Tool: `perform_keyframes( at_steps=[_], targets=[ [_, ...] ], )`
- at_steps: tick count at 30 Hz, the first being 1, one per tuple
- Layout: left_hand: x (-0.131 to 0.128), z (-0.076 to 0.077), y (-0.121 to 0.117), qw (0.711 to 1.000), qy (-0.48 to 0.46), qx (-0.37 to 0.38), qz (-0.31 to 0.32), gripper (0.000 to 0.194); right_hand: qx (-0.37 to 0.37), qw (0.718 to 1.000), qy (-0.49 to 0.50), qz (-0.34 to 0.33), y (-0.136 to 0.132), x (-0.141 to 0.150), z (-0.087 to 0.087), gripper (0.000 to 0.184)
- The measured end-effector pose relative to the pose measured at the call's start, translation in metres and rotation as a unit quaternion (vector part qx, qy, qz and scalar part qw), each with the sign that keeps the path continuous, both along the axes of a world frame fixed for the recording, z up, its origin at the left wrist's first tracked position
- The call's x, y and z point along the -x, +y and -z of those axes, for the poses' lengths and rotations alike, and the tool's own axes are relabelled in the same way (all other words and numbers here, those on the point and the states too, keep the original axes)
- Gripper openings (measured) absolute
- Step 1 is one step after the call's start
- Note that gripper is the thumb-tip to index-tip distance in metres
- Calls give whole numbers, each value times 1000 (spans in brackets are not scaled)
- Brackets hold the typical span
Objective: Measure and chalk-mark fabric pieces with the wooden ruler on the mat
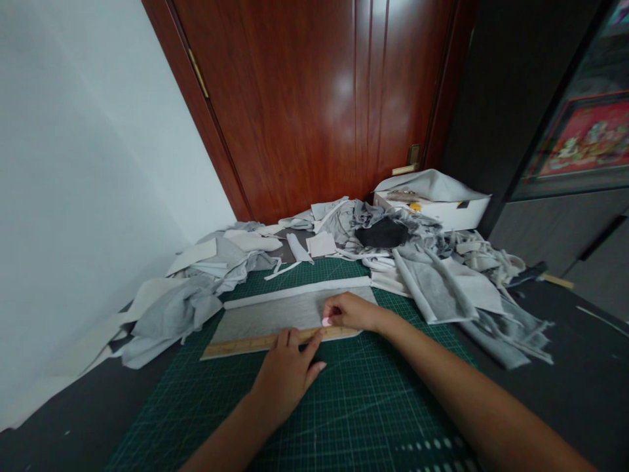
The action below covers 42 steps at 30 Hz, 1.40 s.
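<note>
- nearest, a green cutting mat [344, 406] spread from six o'clock up under the work, on a dark tabletop [113, 387]; its grid probably served for squaring the cloth and sparing the surface.
- the left hand [282, 373] reached in from seven o'clock, palm down and spread wide, gripping nothing; its fingertips lay on the wooden ruler [240, 344], seemingly to stop it slipping, while the thumb stuck out to three o'clock, off the ruler.
- that ruler lay roughly from nine to three o'clock along the near edge of the grey fabric panel [275, 316], placed, it seemed, as a straight guide.
- the right hand [348, 311] came from four o'clock, closed in a pinch on a small pink piece [326, 322], probably tailor's chalk, held low beside the ruler's far edge, likely for close control.
- the panel lay flat on the mat just beyond the hands, a white strip [299, 293] along its twelve o'clock edge.
- grey scraps [171, 314] were heaped at ten o'clock and a folded grey piece [439, 292] at two, perhaps pushed aside for working room.
- farther off, a black cloth [382, 233] sat in the pile at one o'clock, before a white box [442, 213].
- farthest, a reddish wooden door [304, 98] stood at twelve.
</note>
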<state>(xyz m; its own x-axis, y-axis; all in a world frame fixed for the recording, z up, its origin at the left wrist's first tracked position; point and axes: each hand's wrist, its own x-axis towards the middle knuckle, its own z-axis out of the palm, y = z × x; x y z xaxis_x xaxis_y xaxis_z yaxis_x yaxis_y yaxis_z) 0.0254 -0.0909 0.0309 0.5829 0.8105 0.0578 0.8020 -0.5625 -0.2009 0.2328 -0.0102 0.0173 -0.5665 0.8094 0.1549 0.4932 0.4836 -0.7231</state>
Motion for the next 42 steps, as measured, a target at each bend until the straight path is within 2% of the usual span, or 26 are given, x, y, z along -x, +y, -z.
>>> perform_keyframes(
  at_steps=[8,14,17,21,24,27,30,34,38,42],
  targets=[
    [0,6,1,1000,-11,-23,2,50,23,999,-32,3,-7,-18,-13,2],
    [1,6,1,999,-32,-17,-2,48,-6,996,-87,3,-12,-57,-23,5],
    [1,6,2,999,-44,-10,4,46,-25,994,-94,54,-17,-84,-28,6],
    [2,4,5,998,-64,9,25,43,-27,991,16,127,-30,-102,-19,21],
    [1,2,11,992,-96,43,64,38,-70,987,65,131,-38,-95,-3,18],
    [1,-2,22,984,-135,63,95,28,-117,986,48,107,-42,-82,9,20],
    [1,-7,34,979,-153,85,100,26,-135,985,29,100,-44,-74,15,25],
    [1,-12,47,969,-183,126,106,27,-145,983,13,115,-47,-70,16,25],
    [2,-13,55,956,-216,175,91,27,-158,981,-13,109,-54,-59,11,14],
    [4,-10,59,951,-233,190,78,27,-160,981,-57,97,-58,-46,7,22]
  ],
)
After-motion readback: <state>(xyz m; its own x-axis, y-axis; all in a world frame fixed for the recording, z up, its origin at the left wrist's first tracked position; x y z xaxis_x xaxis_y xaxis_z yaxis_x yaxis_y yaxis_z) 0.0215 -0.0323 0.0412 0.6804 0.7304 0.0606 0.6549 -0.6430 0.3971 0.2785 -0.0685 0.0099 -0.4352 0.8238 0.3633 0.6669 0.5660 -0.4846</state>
